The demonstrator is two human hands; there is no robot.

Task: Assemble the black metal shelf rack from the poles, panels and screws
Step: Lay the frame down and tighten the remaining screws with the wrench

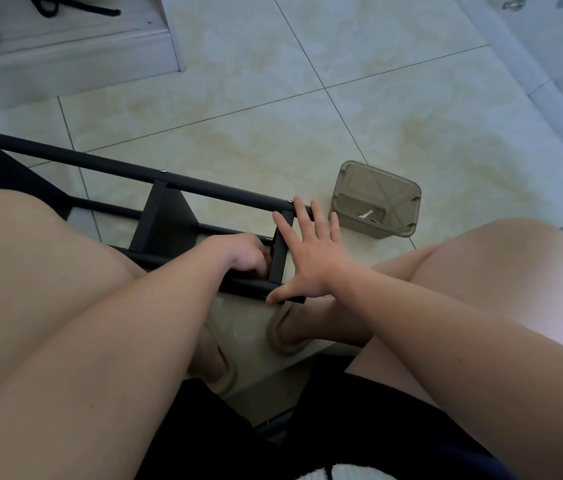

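The black shelf rack lies on its side on the tiled floor between my knees, its long poles running up to the left. My right hand lies flat with spread fingers on the end panel and the pole ends, thumb on the near pole. My left hand is curled just inside that end panel; what its fingers hold is hidden.
A small translucent box with screws and a small tool sits on the floor right of the rack. My feet in beige slippers are below the rack. A grey step with shoes is at top left.
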